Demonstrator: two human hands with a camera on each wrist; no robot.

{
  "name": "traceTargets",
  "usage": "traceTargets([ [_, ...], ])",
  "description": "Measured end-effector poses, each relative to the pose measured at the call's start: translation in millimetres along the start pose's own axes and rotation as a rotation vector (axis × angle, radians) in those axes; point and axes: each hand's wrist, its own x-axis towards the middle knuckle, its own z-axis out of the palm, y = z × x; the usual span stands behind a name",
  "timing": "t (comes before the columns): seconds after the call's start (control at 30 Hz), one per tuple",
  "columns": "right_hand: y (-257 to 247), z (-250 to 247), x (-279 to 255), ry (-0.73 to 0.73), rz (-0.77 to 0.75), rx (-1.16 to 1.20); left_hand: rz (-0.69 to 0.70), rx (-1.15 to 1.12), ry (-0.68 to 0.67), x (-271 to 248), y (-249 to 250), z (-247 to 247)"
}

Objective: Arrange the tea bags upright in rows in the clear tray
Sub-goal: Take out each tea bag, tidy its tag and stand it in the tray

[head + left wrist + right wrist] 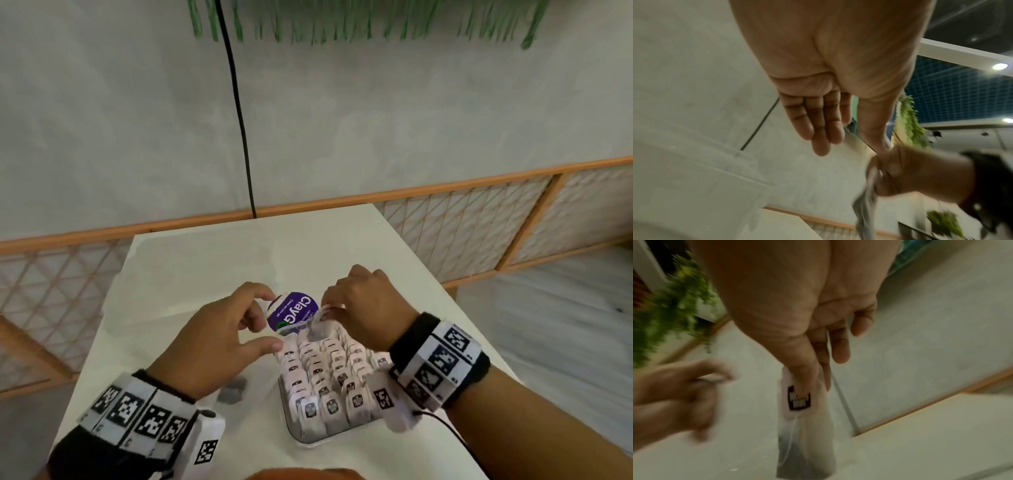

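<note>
The clear tray (308, 442) sits near the table's front, packed with rows of upright pale tea bags (329, 373) with black labels. My right hand (325, 310) hovers over the tray's far end and pinches one tea bag (318, 329) by its top. In the right wrist view my right hand (809, 382) has its thumb on the black label and the tea bag (805, 434) hangs below it. My left hand (263, 323) is beside the tray's far left corner, fingers relaxed, holding nothing. In the left wrist view my left hand (854, 144) shows an empty palm.
A round purple packet (294, 310) lies just beyond the tray, between my hands. Some small dark grey items (236, 390) lie left of the tray. The white table (205, 257) ends at a wall with a black cable (239, 120) and lattice panels (479, 219).
</note>
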Motion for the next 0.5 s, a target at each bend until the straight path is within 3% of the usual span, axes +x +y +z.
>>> traceTargets([
  [0.2, 81.8, 10.7, -5.7, -0.31, 0.323, -0.216, -0.092, -0.073, 0.13, -25.4, -36.5, -11.2],
  [0.5, 105.7, 48.5, 3.4, -0.566, 0.405, -0.316, -0.172, -0.071, 0.18, -50.0, -65.5, -12.2],
])
